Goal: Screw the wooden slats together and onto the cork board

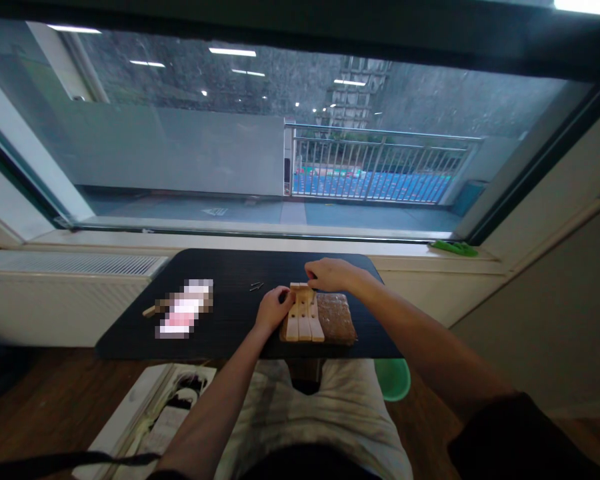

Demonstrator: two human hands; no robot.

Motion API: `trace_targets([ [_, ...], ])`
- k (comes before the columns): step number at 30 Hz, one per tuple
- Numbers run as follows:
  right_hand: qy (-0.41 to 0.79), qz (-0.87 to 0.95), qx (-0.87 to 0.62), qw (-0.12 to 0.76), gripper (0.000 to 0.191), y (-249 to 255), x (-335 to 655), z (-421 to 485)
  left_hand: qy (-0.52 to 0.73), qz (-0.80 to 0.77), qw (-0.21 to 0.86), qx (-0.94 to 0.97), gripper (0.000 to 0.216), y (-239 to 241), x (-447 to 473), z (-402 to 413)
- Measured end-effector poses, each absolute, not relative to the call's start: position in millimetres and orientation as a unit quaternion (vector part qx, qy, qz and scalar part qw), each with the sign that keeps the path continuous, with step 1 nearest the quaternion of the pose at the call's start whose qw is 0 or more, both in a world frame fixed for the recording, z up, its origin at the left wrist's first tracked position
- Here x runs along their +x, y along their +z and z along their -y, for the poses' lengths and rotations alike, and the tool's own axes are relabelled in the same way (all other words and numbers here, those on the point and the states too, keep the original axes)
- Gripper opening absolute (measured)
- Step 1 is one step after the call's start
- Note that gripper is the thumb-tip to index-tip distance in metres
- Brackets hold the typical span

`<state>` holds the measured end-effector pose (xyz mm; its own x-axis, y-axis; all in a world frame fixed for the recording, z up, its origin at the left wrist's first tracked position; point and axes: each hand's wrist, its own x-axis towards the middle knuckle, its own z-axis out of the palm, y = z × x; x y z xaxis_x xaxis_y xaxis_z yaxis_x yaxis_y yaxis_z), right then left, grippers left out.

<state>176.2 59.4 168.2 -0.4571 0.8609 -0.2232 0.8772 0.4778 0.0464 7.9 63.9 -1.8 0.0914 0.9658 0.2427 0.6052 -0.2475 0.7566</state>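
A light wooden piece with several dark holes, made of side-by-side strips (305, 323), lies on a rough brown block (337, 320) at the table's near edge. My left hand (273, 310) grips its upper left edge, thumb and fingers curled against the wood. At its upper right end, my right hand (330, 275) has its fingers closed in a pinch. Whatever those fingers hold, if anything, is too small to make out. Several thin metal screws or nails (257, 287) lie on the black table (230, 333), left of the wood and beyond my left hand.
A blurred-out item (185, 310) with a wooden stick-like end rests on the table's left. Below stand an open white box (130, 413) with cables and a green bin (394, 380). A window sill (330, 245) with a green cloth-like item (454, 249) runs behind, beside a radiator (70, 293).
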Motion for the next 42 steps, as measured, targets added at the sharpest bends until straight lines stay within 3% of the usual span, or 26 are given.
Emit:
trace_targets([
  [6,-0.080,-0.847,0.506,0.143,0.040,171.6,173.8,-58.7,0.368,-0.560,0.249,0.699,0.029,1.4,8.4,-62.0],
  [20,-0.097,-0.852,0.492,0.150,0.030,172.2,177.1,-66.3,0.374,-0.555,0.248,0.700,0.029,0.6,8.5,-63.3],
  [42,-0.098,-0.845,0.507,0.138,0.032,171.4,172.8,-64.6,0.367,-0.561,0.249,0.699,0.029,2.4,8.0,-62.0],
])
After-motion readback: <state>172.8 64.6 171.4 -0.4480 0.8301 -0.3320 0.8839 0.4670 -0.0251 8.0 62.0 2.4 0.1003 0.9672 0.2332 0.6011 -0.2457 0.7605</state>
